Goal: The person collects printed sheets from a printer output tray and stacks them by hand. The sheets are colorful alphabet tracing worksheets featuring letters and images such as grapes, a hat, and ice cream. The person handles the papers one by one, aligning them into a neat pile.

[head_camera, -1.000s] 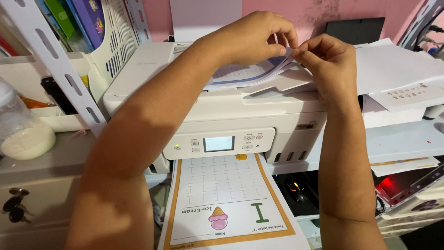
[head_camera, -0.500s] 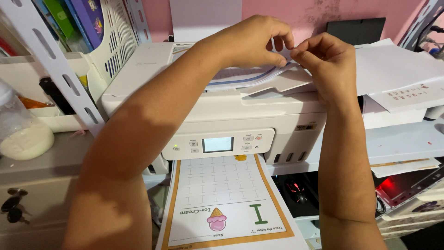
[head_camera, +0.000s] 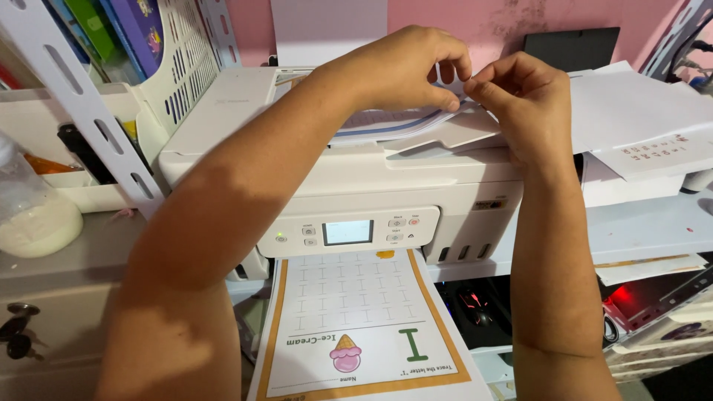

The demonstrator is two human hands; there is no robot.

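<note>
Both hands point(head_camera: 460, 82) stay over white printer point(head_camera: 371, 186), pink wall point(head_camera: 460, 22) behind.

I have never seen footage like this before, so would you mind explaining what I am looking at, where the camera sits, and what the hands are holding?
The camera is worn on the person's head and looks down, so the two bare arms reaching into the picture are the person's own. The left hand and the right hand meet above a white printer, and both pinch the edge of a thin stack of paper sheets lying on top of it. A printed worksheet with an orange border and an ice cream drawing lies in the tray below the printer's small screen. To the left stand a plastic bottle and a white basket; to the right lie more loose papers. Behind is a pink wall.
</note>
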